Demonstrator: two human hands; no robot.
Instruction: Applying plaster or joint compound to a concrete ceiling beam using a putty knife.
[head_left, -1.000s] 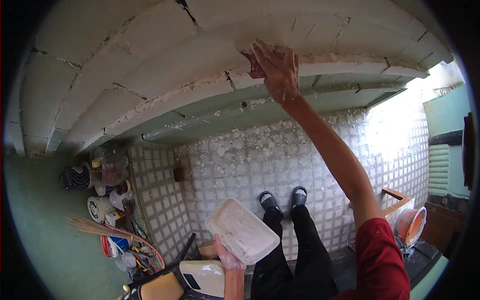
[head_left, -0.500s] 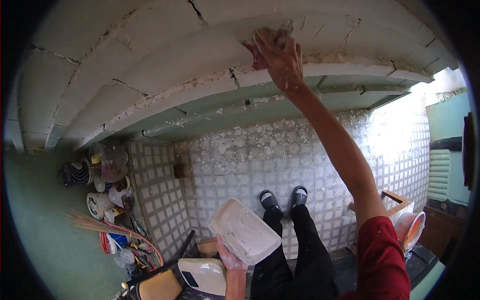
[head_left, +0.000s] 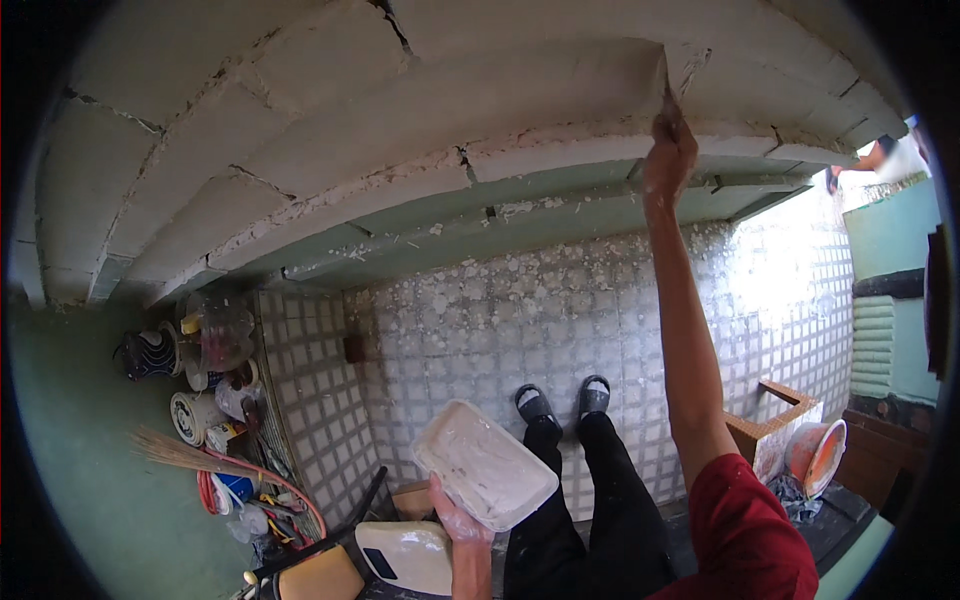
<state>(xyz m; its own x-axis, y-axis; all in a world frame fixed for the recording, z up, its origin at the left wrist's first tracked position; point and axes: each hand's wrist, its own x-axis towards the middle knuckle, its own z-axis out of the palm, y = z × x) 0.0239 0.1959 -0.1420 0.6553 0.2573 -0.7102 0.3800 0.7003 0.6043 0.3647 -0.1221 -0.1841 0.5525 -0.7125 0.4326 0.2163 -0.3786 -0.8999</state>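
My left hand [head_left: 460, 512] grips the near left side of a white rectangular plastic tub [head_left: 535, 510], with pale filler spread across its inside. My right arm reaches far up to the wall of pale blocks [head_left: 560, 90]. In my right hand [head_left: 670, 160] is a putty knife [head_left: 665, 78], its thin blade seen nearly edge-on against the wall; the fingers hide its grip. To the left of the blade lies a smooth band of filler, while rough ridges [head_left: 695, 65] show to its right.
Tiled floor [head_left: 470, 310] spattered with white lies below the ledge. Buckets [head_left: 195, 415], a broom [head_left: 185, 452] and tools line the left side. A white lid-like panel [head_left: 405, 555] sits by my left forearm. On the right is an orange-lined bucket [head_left: 815, 458]. Part of another person [head_left: 870, 160] shows at far right.
My right hand has swept right along the wall with the putty knife, turning the blade edge-on and leaving a smoother strip. The tub has barely moved. Another person has appeared at far right.
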